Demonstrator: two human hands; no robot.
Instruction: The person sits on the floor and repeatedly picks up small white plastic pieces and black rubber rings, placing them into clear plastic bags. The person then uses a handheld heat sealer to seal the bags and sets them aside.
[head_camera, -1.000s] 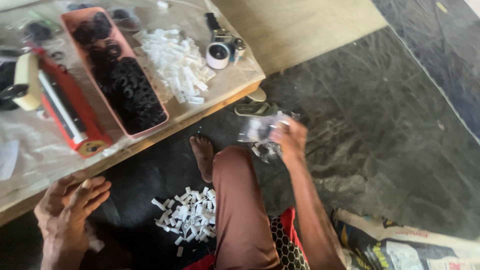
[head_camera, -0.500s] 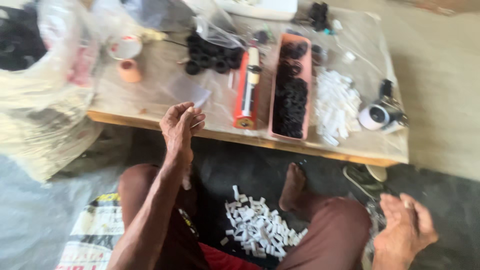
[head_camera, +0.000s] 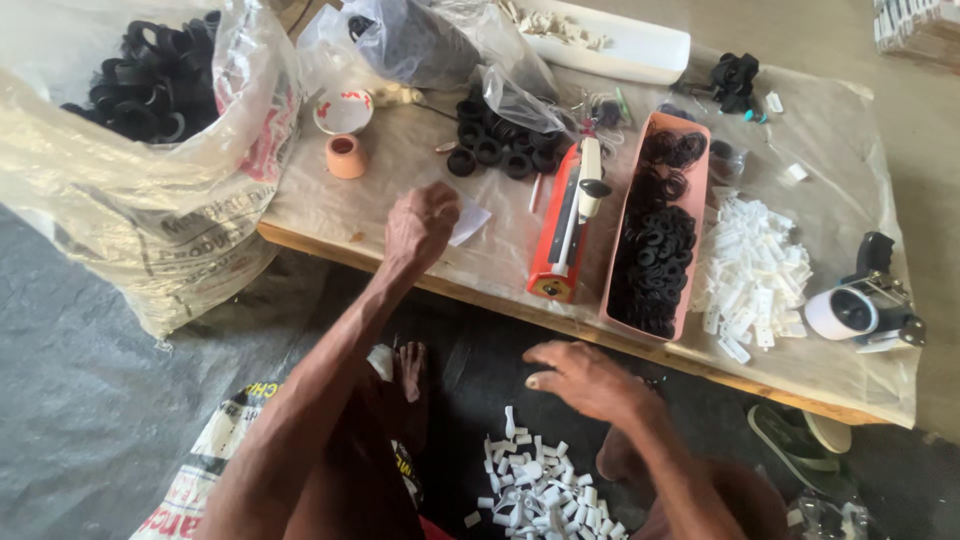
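Our left hand (head_camera: 420, 225) pinches a white slip (head_camera: 468, 218) flat on the table (head_camera: 400, 185); our right hand (head_camera: 580, 380) hovers loosely open, empty, over the white pieces (head_camera: 540, 490)

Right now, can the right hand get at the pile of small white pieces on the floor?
Probably yes. The right hand hovers open just above the pile of white pieces on the dark floor, with nothing between them; the knees flank the pile without covering it.

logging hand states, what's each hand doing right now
Left hand: closed on a small white paper slip over the low wooden table.
Right hand: loosely open, empty, above the white plastic pieces.
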